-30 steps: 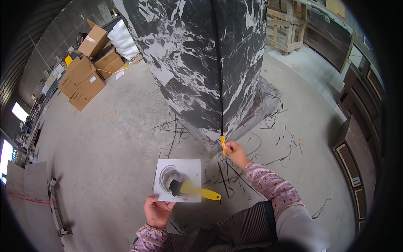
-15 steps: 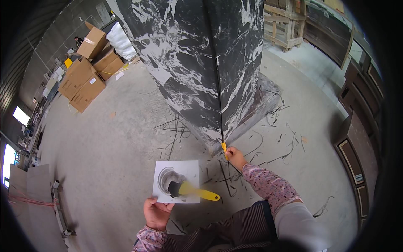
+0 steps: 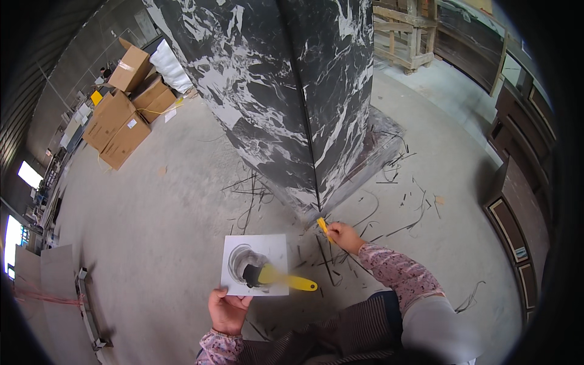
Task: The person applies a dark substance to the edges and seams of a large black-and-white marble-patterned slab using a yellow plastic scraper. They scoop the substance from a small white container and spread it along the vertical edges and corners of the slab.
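My left hand grips the near edge of a white square board, thumb on top. On the board is a ring-shaped smear of grey paste. A putty knife with a yellow handle and a dark blade lies across it, its handle end sticking out past the right edge. Between the fingers of my right hand is a small yellow scraper. Its tip is just below the bottom corner of a tall black-and-white marble-patterned column, where a dark seam runs down the edge.
Dark thin strips litter the floor around the column's base slab. Cardboard boxes are stacked at far left beside a white bundle. A wooden crate stands at back right, with dark brown panels along the right side.
My right hand has drawn the yellow scraper down, off the bottom of the column's seam, and tilted it. The left hand and board have barely moved. The view has shifted slightly.
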{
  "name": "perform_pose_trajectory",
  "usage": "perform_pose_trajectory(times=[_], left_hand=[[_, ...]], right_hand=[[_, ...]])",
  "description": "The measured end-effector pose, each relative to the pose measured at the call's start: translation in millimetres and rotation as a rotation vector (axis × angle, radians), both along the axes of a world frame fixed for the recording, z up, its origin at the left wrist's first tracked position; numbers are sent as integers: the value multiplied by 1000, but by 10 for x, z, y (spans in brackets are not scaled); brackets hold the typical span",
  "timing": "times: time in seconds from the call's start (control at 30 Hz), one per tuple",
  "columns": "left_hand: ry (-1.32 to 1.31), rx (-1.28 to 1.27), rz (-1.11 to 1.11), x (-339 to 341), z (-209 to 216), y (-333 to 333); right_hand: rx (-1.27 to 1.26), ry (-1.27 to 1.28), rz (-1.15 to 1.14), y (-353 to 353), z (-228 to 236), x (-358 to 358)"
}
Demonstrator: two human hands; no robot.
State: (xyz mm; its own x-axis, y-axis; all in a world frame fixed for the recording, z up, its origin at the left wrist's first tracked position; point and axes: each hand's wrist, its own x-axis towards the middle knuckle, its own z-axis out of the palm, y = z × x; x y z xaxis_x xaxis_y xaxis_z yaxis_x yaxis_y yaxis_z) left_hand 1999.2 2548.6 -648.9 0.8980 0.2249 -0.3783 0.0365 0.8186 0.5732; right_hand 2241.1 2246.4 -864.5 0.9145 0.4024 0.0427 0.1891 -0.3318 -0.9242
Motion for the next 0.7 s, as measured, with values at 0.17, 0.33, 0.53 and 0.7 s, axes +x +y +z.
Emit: perform_pose_trajectory(times=[0.17,0.33,0.53,0.7], left_hand=[[19,-26,-11,34,-29,-10],[24,-21,-27,53,-55,-15],[27,-11,-14,37,-63,-11],[20,-2,-27,32,-72,7]], right_hand=[[289,-162,-66,243,1185,55],[380,-151,-94,341,1719,40],[348,-153,-156,398,1932,70],[273,-145,-148,320,1644,3]])
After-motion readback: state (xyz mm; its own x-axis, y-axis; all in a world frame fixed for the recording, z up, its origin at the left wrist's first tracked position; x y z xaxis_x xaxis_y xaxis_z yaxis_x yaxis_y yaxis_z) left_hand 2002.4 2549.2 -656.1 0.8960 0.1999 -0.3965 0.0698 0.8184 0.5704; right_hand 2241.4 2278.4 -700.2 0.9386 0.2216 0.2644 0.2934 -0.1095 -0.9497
